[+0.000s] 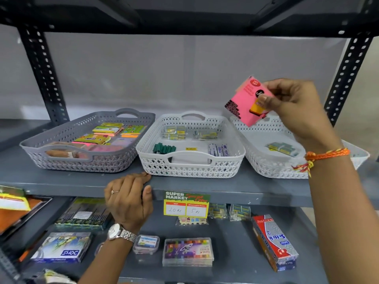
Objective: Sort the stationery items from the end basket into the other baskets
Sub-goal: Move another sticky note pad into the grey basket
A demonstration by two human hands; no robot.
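Sorting is under way: a pink sticky-note pack (249, 101) is pinched in the right hand (291, 107), lifted above the right end basket (256, 160), likely bound for the grey basket (61, 158) of similar pads on the left. The shelf edge (246, 193) is clasped by the left hand (128, 198), seemingly for steadiness.

The grey metal shelf (82, 182) carries three baskets in a row. The white middle basket (190, 160) is the landmark. The grey basket (82, 158) sits just left of it; another white basket (272, 165) sits just right. A left hand (128, 198) grips the shelf's front edge below it.
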